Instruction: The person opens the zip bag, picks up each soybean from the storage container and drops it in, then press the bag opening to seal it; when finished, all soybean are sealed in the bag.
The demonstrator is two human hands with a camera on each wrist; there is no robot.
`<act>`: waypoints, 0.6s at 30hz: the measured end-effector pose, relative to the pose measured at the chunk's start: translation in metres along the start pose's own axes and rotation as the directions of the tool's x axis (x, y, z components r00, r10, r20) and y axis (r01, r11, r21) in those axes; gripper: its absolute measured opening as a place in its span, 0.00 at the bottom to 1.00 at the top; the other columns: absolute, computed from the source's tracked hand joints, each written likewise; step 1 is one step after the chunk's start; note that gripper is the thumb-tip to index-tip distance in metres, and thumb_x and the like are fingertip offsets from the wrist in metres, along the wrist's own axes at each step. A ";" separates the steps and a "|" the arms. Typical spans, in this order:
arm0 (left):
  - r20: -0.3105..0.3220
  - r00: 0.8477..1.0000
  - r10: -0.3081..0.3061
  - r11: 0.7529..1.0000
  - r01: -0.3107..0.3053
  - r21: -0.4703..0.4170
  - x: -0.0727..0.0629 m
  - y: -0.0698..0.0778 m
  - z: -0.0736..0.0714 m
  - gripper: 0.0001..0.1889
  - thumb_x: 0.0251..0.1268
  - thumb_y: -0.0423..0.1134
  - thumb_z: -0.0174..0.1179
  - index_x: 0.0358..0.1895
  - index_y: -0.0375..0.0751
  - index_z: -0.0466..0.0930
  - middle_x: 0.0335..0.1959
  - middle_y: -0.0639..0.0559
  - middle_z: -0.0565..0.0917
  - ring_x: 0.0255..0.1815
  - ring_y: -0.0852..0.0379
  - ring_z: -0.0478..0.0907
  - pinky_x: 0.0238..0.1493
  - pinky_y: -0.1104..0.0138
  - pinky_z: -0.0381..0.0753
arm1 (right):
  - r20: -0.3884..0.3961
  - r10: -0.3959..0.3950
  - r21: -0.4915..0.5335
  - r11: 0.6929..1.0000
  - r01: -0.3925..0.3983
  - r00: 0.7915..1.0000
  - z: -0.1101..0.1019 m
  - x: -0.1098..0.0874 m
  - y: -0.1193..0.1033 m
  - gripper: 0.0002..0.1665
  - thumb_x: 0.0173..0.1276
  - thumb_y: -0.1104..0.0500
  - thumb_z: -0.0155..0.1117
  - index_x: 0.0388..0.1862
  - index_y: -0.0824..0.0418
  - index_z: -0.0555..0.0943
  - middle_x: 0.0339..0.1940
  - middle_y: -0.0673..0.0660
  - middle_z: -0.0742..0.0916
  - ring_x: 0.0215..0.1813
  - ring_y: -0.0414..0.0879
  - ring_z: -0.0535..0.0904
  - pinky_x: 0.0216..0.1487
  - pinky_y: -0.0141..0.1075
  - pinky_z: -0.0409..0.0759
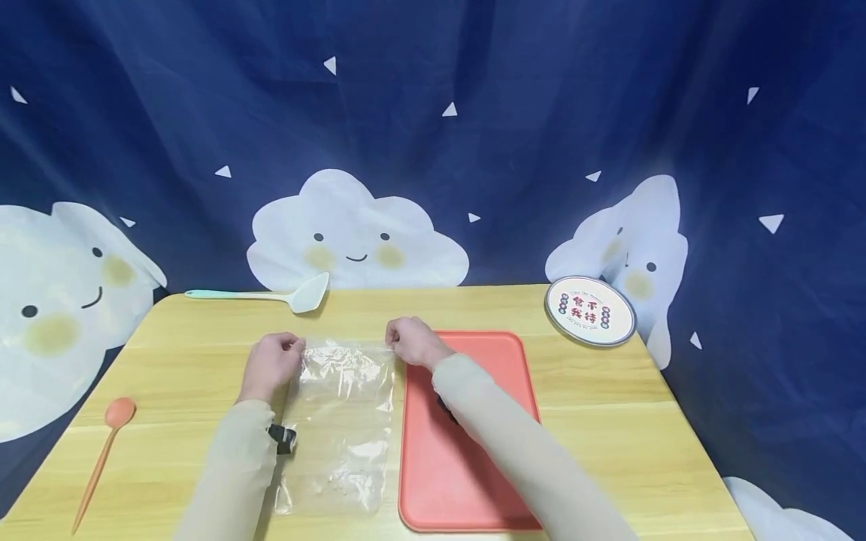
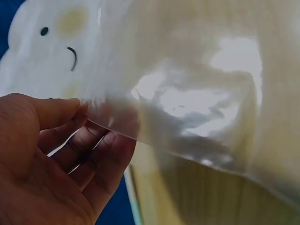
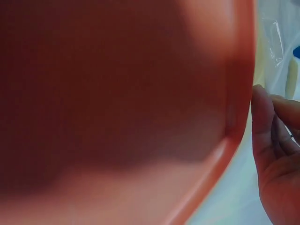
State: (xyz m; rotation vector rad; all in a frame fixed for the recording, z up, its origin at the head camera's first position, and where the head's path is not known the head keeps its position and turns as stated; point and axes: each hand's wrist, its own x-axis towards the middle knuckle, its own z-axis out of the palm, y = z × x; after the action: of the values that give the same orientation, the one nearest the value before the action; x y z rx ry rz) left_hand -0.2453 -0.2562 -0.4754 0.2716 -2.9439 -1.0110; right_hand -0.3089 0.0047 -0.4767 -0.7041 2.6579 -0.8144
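A clear plastic bag (image 1: 341, 428) lies spread on the wooden table, its far edge between my two hands. My left hand (image 1: 272, 364) pinches the bag's far left corner; in the left wrist view the thumb and fingers of the left hand (image 2: 70, 145) hold the edge of the clear film (image 2: 187, 103). At the far right corner, my right hand (image 1: 416, 342) pinches the bag, with its wrist above a red tray (image 1: 440, 466). The right wrist view shows the right hand (image 3: 276, 140) just beyond the rim of the tray (image 3: 241, 93), thumb and finger together.
An orange spoon (image 1: 111, 436) lies at the left of the table (image 1: 609, 451). Along the back edge rests a spatula (image 1: 307, 294) with a mint handle. An oval plate (image 1: 590, 311) with red lettering sits at the back right. A dark blue curtain (image 1: 514, 150) hangs behind.
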 end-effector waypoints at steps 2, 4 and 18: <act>0.021 0.999 -0.030 1.000 0.030 -0.007 0.003 -0.003 0.004 0.18 0.74 0.42 0.50 0.52 0.31 0.81 0.45 0.35 0.83 0.51 0.36 0.76 0.54 0.44 0.74 | -0.010 0.027 0.024 0.999 -0.027 1.000 0.001 0.002 0.002 0.12 0.64 0.74 0.59 0.41 0.62 0.83 0.38 0.52 0.85 0.47 0.46 0.81 0.49 0.32 0.81; 0.033 0.998 -0.053 0.999 0.053 -0.008 0.005 -0.006 0.006 0.19 0.74 0.43 0.50 0.54 0.30 0.80 0.49 0.33 0.82 0.53 0.34 0.75 0.56 0.43 0.73 | -0.020 0.048 0.061 0.997 -0.047 0.999 0.002 0.004 0.003 0.12 0.64 0.75 0.60 0.42 0.62 0.82 0.39 0.54 0.85 0.47 0.47 0.80 0.49 0.33 0.81; 0.102 0.995 0.016 0.983 -0.034 0.178 -0.009 -0.015 0.007 0.30 0.79 0.48 0.39 0.66 0.20 0.61 0.61 0.19 0.66 0.62 0.21 0.60 0.64 0.33 0.58 | -0.036 0.041 0.046 0.998 -0.040 0.999 -0.034 -0.031 0.021 0.22 0.75 0.58 0.55 0.64 0.65 0.74 0.66 0.60 0.76 0.68 0.54 0.69 0.69 0.45 0.67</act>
State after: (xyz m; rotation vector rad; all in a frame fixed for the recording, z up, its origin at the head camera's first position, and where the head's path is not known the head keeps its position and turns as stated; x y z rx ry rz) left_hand -0.2340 -0.2623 -0.4898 0.1905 -3.1258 -0.7783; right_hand -0.3033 0.0515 -0.4582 -0.6280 2.6683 -0.8813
